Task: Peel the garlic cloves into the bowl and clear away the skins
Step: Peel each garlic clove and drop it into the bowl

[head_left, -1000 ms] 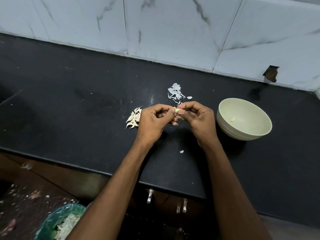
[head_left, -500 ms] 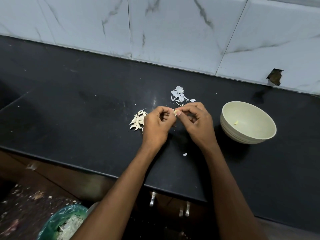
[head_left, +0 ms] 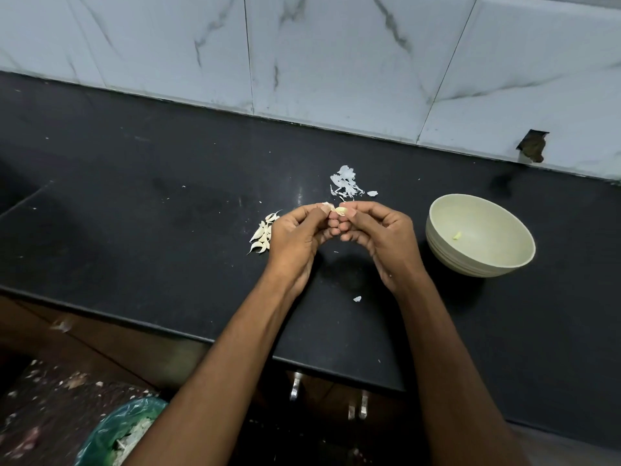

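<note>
Above the black counter (head_left: pixel 134 230), my right hand (head_left: pixel 379 237) pinches a small garlic clove (head_left: pixel 341 210) at its fingertips. My left hand (head_left: pixel 295 237) pinches a flake of skin (head_left: pixel 327 206) coming off that clove. Several unpeeled cloves (head_left: pixel 262 235) lie in a heap just left of my left hand. A pile of white skins (head_left: pixel 346 183) sits beyond my hands. The pale green bowl (head_left: pixel 447 250) stands to the right, with one peeled clove (head_left: pixel 457 235) inside.
A loose skin flake (head_left: pixel 357 299) lies on the counter below my hands. A green-bagged bin (head_left: pixel 117 432) with scraps stands on the floor at lower left. White marble tiles (head_left: pixel 336 62) back the counter. Metal cabinet handles (head_left: pixel 356 405) show under the front edge.
My hands have opened apart slightly around the clove, and a flake of skin now sticks out from my left fingertips. The camera view shifted a little.
</note>
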`<state>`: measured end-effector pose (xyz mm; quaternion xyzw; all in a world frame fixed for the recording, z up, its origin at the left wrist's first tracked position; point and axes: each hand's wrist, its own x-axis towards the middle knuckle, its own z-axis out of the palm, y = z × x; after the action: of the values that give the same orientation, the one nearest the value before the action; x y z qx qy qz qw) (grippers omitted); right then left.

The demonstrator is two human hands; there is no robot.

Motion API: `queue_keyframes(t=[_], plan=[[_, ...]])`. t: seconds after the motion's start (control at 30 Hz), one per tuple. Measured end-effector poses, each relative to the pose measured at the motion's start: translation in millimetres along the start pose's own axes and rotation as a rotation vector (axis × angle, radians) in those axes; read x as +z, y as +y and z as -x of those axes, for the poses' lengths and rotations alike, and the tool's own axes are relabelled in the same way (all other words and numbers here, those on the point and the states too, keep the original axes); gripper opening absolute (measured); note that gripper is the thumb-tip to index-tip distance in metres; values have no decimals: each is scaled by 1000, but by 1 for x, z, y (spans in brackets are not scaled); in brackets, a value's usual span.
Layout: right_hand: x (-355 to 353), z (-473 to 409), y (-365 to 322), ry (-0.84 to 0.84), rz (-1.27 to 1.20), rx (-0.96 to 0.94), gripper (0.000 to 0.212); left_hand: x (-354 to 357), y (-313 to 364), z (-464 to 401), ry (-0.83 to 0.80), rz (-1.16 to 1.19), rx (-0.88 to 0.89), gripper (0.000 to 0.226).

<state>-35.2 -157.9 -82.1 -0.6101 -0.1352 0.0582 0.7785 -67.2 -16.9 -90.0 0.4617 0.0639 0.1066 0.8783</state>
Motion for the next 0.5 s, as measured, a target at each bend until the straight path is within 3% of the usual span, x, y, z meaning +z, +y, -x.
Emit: queue_keyframes(t=[0.5], plan=[[-3,-1,2,-13,200,-47,10,-1,0,3,-13,-149,39,16]])
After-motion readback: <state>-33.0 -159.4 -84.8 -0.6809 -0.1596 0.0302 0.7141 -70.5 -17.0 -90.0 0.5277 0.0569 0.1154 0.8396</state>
